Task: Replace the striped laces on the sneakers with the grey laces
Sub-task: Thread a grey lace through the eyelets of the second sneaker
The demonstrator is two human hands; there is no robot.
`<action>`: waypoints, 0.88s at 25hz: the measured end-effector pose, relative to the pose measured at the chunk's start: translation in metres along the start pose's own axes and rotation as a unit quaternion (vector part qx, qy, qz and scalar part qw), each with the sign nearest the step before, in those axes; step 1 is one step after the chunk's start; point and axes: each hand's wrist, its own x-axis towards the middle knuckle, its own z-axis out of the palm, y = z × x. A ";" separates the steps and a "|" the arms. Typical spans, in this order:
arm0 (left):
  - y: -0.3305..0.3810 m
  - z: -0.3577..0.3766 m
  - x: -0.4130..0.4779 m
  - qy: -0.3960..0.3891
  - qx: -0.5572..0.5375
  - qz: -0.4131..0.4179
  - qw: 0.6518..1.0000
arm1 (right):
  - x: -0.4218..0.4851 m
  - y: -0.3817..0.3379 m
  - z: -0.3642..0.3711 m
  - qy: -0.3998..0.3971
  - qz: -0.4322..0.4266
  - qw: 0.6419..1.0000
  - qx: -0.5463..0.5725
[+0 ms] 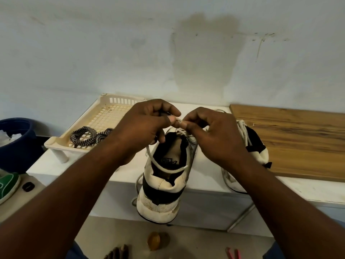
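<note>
On white bench (84, 165), cream slatted plastic tray (56, 144); far white-and-black sneaker (258, 146) looks relaced, near white-and-black sneaker (162, 186) nearly so, left hand (141, 128) and right hand (214, 131) both pinching its pale grey lace (164, 168) above the tongue, tying seemingly left; black-and-white striped laces (84, 136) lie in tray.

Person, one. Left hand (141, 126) and right hand (214, 131): bare, nails cut short, thumbnails pale. Left forearm (84, 184) and right forearm (270, 193): bare along all that shows. Blue garment (74, 252): a patch beneath each arm; sleeve or trouser, cannot tell.
</note>
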 end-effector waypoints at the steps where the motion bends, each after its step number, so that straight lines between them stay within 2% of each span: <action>1: 0.000 -0.003 0.002 0.018 0.006 -0.003 1.000 | 0.003 0.006 -0.001 0.014 0.014 0.997 -0.079; 3: -0.002 -0.008 0.003 0.041 0.008 -0.009 0.999 | 0.006 0.017 -0.004 0.012 0.062 0.969 -0.240; 4: -0.003 -0.009 0.003 0.045 0.010 -0.010 0.999 | 0.006 0.019 -0.005 0.009 0.062 0.963 -0.261; 5: -0.003 -0.008 0.002 0.043 0.013 -0.011 0.999 | 0.004 0.020 -0.005 0.001 0.041 0.972 -0.231; 7: -0.004 -0.003 0.000 0.021 0.020 -0.003 1.000 | -0.001 0.009 -0.003 -0.043 -0.001 0.996 -0.078; 9: -0.004 0.002 -0.002 -0.001 0.026 0.015 1.000 | -0.004 -0.003 0.001 -0.070 -0.024 0.997 0.007; 11: -0.004 0.001 0.000 0.010 0.034 0.024 0.999 | -0.001 0.001 0.002 -0.022 -0.018 0.999 -0.030; 13: -0.006 -0.002 0.003 0.037 0.041 0.019 0.998 | 0.006 0.012 -0.003 0.020 0.030 0.995 -0.089; 16: -0.008 -0.004 0.004 0.042 0.047 0.004 0.998 | 0.008 0.022 -0.009 0.015 0.065 0.984 -0.165; 20: -0.009 0.003 0.003 0.028 0.073 0.021 0.997 | -0.003 0.003 0.001 -0.059 -0.015 0.997 -0.041; 22: -0.009 0.005 0.004 0.028 0.084 0.027 0.996 | -0.001 0.004 0.003 -0.029 -0.021 0.998 -0.044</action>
